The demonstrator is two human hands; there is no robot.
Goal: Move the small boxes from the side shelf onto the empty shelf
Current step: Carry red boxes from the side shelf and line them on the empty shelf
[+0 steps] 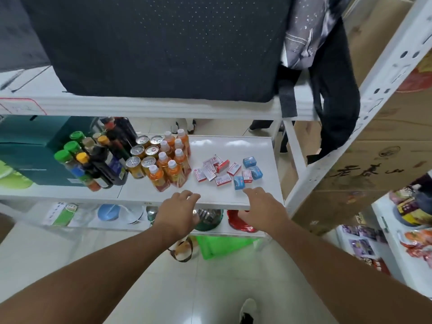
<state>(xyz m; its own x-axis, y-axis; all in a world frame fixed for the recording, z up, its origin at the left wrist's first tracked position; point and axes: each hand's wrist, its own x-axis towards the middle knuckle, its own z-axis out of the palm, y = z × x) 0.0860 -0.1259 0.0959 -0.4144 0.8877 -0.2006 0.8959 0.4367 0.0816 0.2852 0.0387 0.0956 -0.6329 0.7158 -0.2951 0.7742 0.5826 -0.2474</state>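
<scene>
Left hand point(178, 212) and right hand point(263, 208) nearest, both loose-fingered, holding nothing, fingertips over front edge of white shelf point(233, 146). Small boxes point(228, 170) (red-and-white, few blue) scattered just beyond on shelf's right half. Orange bottles point(171, 160) left of boxes, cans point(143, 153) behind them.

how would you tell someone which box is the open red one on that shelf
Find the white middle shelf, right of the orange bottles. In the scatter of small boxes, it lies near the middle back. Unlike its white and blue neighbours, it shows a solid red side.
</scene>
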